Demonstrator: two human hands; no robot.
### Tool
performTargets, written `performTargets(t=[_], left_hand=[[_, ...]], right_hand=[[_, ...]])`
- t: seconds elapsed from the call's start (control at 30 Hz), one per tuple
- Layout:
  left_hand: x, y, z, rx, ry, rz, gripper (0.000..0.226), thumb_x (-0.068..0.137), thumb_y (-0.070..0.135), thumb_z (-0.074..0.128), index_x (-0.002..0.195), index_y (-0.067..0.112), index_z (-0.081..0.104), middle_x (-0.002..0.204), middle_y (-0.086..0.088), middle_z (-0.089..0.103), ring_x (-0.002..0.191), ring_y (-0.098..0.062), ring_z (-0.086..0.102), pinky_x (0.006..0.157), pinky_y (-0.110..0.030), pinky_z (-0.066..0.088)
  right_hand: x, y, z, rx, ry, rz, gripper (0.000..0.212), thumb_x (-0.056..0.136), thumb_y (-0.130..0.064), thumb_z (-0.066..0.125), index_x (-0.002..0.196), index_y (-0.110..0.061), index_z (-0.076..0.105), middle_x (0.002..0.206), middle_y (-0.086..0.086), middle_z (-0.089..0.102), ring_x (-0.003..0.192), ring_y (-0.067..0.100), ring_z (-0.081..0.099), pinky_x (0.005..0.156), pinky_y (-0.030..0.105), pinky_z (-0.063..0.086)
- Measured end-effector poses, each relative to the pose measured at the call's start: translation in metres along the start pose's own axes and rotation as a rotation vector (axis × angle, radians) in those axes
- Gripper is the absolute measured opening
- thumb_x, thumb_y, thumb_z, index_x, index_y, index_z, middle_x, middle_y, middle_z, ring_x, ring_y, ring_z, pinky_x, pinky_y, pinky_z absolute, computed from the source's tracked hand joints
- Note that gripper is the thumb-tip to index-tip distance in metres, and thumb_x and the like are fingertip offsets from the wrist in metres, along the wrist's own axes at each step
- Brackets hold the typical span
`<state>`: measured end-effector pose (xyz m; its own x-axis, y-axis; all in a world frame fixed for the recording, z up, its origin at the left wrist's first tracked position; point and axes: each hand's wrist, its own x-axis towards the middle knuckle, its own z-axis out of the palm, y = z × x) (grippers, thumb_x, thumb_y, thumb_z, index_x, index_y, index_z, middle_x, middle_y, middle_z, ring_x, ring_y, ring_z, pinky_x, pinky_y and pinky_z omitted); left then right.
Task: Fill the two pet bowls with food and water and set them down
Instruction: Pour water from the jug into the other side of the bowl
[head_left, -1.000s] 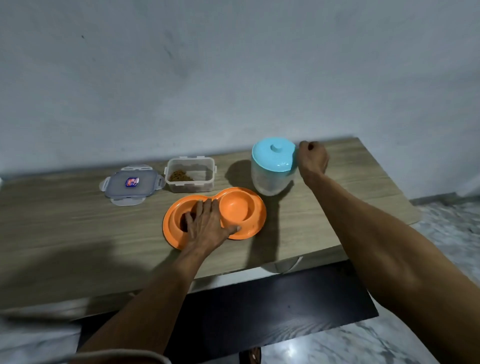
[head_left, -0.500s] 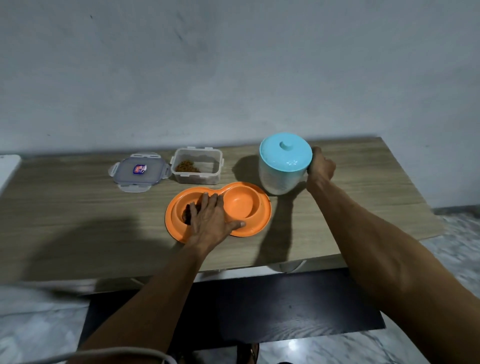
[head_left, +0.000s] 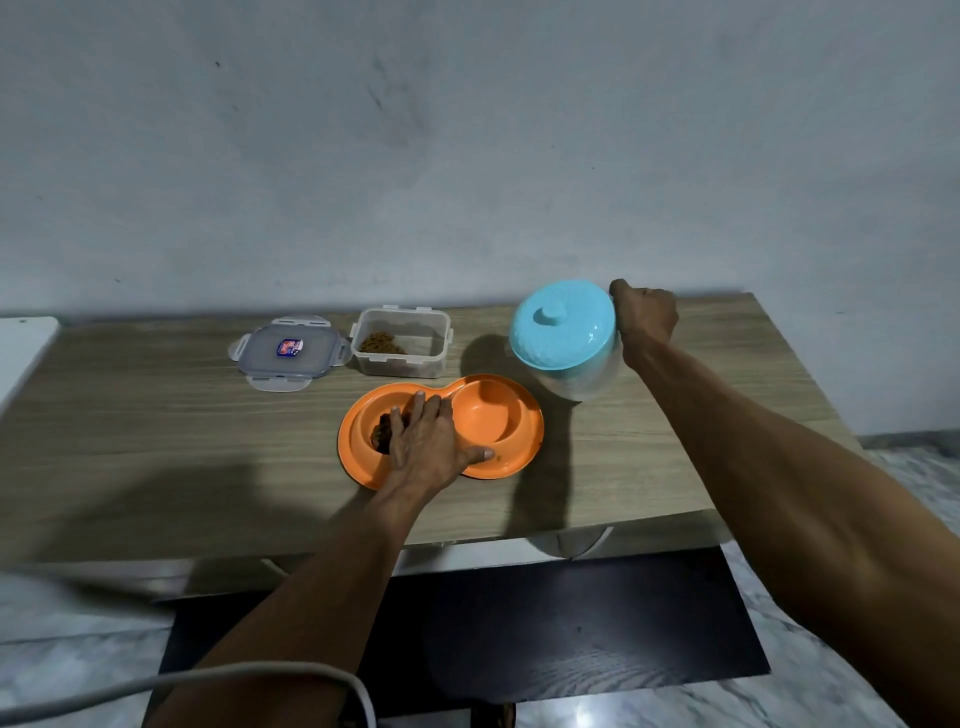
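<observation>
So the jug (head_left: 566, 332) has gone from standing flat on the tabletop (head_left: 156, 426) to tipped over, its blue top (head_left: 561, 322) now facing the camera and leaning toward the bowl (head_left: 530, 431). The right hand (head_left: 644, 317) is a closed fist clamped tight against the jug's right side; I can't see the handle itself, it's hidden behind the jug. The left hand (head_left: 426, 447) hasn't budged: it lies flat on the orange double bowl, fingers straight over the left well and thumb stuck out along the front rim of the right well. You can see dark kibble (head_left: 382, 434) in the left well just past the fingers, and the right well shows its bare orange bottom. The bowl sits near the front middle of the tabletop, with the jug just behind and to the right of it. Behind the bowl there's a clear container (head_left: 400, 364) with a bit of kibble in one corner, and its lid (head_left: 288, 353) lies flat right beside it on the left. Grey wall (head_left: 467, 156) at the back, and a pale cable (head_left: 208, 675) runs across the bottom of the shot.
</observation>
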<state>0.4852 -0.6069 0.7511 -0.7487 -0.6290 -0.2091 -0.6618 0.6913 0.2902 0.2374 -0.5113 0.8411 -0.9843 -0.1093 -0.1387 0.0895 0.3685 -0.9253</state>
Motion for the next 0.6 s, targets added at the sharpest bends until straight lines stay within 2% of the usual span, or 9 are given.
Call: performTargets(t=[0.27,0.37,0.6], left_hand=[[0.002,-0.002,0.004,-0.008,-0.005,-0.002,0.104,0.075,0.07,0.062,0.153,0.011,0.024,0.16,-0.008,0.026,0.151,-0.029,0.009,0.119,-0.057,0.005],[0.001,-0.001,0.003,-0.011,-0.004,-0.002,0.104,0.075,0.07,0.061,0.153,0.011,0.024,0.16,-0.009,0.025,0.151,-0.028,0.008,0.119,-0.056,0.004],[0.001,-0.003,0.004,-0.02,-0.002,0.005,0.104,0.076,0.069,0.062,0.153,0.012,0.024,0.16,-0.008,0.025,0.151,-0.028,0.008,0.118,-0.056,0.003]], right_hand=[[-0.009,-0.017,0.005,-0.187,-0.024,-0.189,0.039,0.08,-0.022,0.058,0.049,-0.008,0.039,0.05,0.005,0.043,0.057,0.021,0.038,0.066,0.03,0.036],[-0.014,-0.018,0.008,-0.274,-0.04,-0.256,0.042,0.08,-0.021,0.058,0.045,-0.007,0.038,0.045,0.006,0.035,0.049,0.02,0.03,0.062,0.03,0.033],[-0.025,-0.016,0.014,-0.385,-0.063,-0.362,0.039,0.075,-0.019,0.057,0.044,-0.005,0.037,0.043,0.009,0.03,0.051,0.024,0.029,0.058,0.035,0.031]])
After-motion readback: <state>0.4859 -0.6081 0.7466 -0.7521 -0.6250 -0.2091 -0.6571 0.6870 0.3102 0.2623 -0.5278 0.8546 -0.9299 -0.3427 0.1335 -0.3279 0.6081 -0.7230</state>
